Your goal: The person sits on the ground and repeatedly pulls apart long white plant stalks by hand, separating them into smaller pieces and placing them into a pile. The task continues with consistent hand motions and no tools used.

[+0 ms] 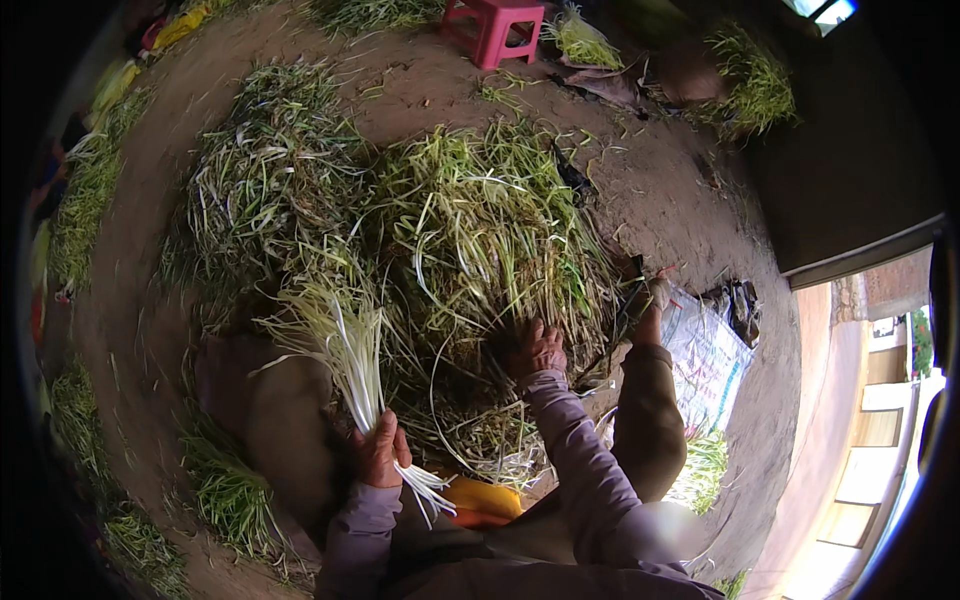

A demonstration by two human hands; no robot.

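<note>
Left hand: my left hand [379, 450] has its grip closed round a bunch of long, thin green-and-white stalks [352, 345], smooth and glossy at the pale ends.
Bunch axis: its long axis runs from lower right to upper left; the white root ends stick out below my fist toward my lap, the green tops fan out up and away over the heap.
Right hand: my right hand [538, 350] is pressed down into the big loose heap of tangled green stalks [470, 240]; the fingers are buried among the stems, so I cannot tell if the grip is closed on any.
Heap: one large mound on the bare brown earth floor [650, 190] straight ahead of me, springy and matted, stems lying every way, with a second flatter spread [265, 170] joined to its left.
Smaller tufts: several along the left edge and two by the far wall, perhaps more; the rim of the view is too bent to count well.
Stool: one red plastic stool [495, 28] stands beyond the heap.
Sheet: one pale woven plastic sheet [705, 355] lies on the earth at my right, past my knee.
Sleeves: both my forearms wear soft mauve cloth.
</note>
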